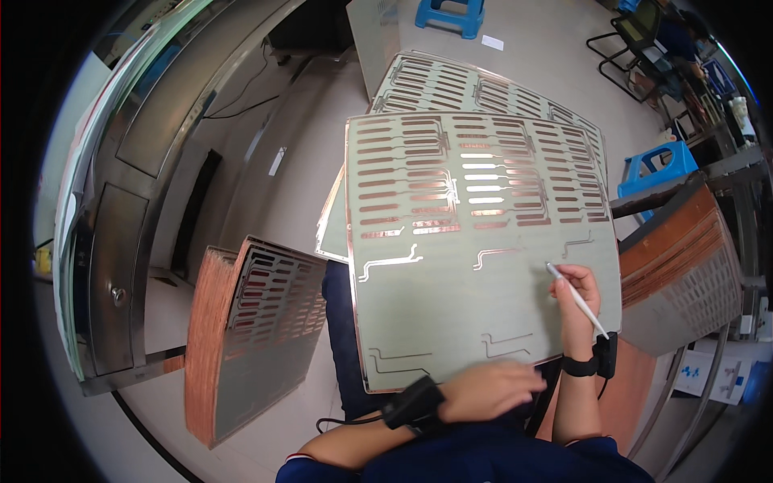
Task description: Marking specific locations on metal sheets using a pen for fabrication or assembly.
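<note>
A large pale green circuit board panel with shiny copper traces lies tilted in front of me, above my lap. My right hand is closed round a slim white pen-shaped tool, its tip pointing up and left over the panel's right part. I cannot tell whether the tip touches the surface. At the panel's lower edge, my left hand has its fingers stretched out and holds nothing. More patterned panels lie fanned out under the top one, at its far side. A black device is strapped at each wrist.
Thick stacks of copper-edged panels stand at my left and right. A metal cabinet runs along the left. Blue plastic stools stand at the far side and at the right. A person sits at the far right.
</note>
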`<action>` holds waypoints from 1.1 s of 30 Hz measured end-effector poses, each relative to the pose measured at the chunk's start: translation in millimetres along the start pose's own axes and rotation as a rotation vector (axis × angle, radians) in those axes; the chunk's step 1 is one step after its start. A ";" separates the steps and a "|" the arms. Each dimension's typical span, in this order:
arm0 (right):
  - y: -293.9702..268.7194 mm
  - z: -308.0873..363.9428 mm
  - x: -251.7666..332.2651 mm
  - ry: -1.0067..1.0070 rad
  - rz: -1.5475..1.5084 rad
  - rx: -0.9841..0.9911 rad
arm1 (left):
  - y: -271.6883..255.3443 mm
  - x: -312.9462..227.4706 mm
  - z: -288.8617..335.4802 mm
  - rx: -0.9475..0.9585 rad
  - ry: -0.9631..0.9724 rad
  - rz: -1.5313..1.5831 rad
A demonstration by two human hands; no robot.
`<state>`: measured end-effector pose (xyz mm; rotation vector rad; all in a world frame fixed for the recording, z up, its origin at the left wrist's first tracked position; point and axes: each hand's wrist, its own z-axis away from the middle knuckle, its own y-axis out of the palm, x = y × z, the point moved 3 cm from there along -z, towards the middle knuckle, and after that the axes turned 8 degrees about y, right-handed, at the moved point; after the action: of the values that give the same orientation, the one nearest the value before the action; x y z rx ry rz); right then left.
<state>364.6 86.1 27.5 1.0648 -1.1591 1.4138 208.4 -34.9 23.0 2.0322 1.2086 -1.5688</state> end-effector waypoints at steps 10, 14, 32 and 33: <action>-20.2 20.3 -1.4 -0.009 -0.046 -0.141 | -133.0 54.8 1.4 -0.461 -0.611 -1.257; -44.6 26.1 5.6 -0.061 -0.092 -0.305 | -92.4 72.9 -48.1 -0.282 -0.471 -1.178; -114.2 47.3 -34.3 -0.078 0.011 -0.328 | 6.6 1.9 -39.2 0.197 -0.138 -0.816; -99.8 49.7 -23.2 0.020 -0.026 -0.266 | 7.9 7.7 -34.6 0.224 -0.181 -0.895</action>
<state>468.6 39.7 25.2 0.8732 -1.2731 1.2080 237.1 -13.0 26.5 1.4451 2.1038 -2.2810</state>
